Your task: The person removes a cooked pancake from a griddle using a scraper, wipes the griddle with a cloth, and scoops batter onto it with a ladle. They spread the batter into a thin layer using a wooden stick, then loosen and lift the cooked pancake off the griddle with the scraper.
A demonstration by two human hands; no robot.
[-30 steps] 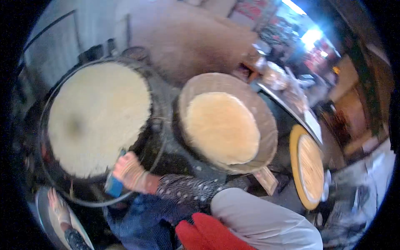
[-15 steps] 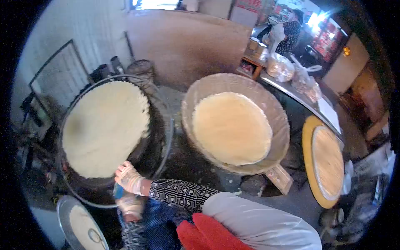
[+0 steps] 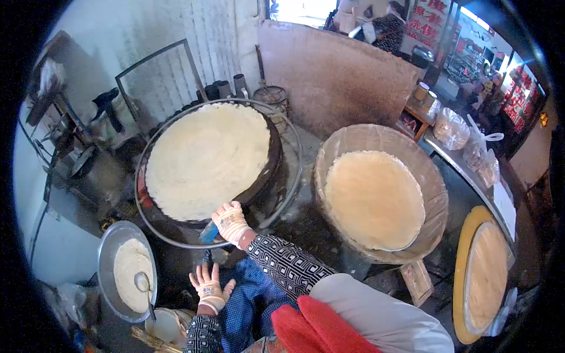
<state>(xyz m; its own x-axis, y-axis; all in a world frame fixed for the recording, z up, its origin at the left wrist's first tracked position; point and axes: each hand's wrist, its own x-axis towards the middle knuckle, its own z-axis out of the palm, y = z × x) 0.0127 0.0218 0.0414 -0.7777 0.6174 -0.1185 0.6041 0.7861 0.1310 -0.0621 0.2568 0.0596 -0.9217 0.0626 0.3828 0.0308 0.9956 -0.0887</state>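
A pale round sheet of batter covers most of a dark round griddle, which a metal ring surrounds. At the griddle's near edge my right hand, in a striped glove, is closed around a blue scraper. My left hand, gloved too, has its fingers spread and holds nothing, just below the ring. To its left is a metal basin of batter with a ladle in it.
A lined basket holds round flatbreads. More lie on a yellow round board at right. Plastic bags stand on the side counter. A co-worker is behind the low wall. A small bucket sits by the basin.
My left hand, beside my right hand half a second ago, is now lower and apart with fingers spread. My right hand still grips the scraper. The view has swung left, shifting everything rightward.
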